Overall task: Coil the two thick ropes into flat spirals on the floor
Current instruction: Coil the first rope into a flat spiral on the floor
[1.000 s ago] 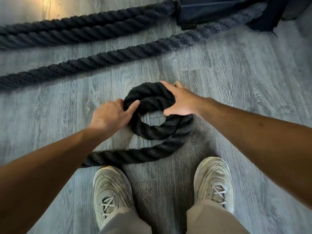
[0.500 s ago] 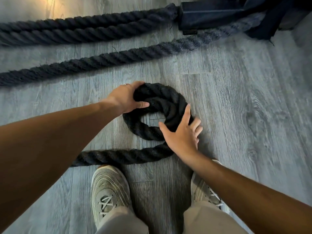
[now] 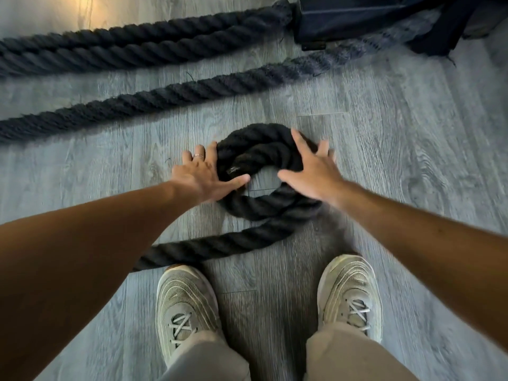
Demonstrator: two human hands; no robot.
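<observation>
Hands flat, fingers spread: left hand (image 3: 202,176) and right hand (image 3: 316,171) press coil (image 3: 264,207). Feed loose rope (image 3: 209,247) snug outside them, no overlap.

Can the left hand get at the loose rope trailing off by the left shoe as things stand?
Probably yes. The left hand lies open against the coil, holding nothing, and the loose rope runs on bare floor just under that forearm, beside the left shoe. Nothing covers it.
</observation>
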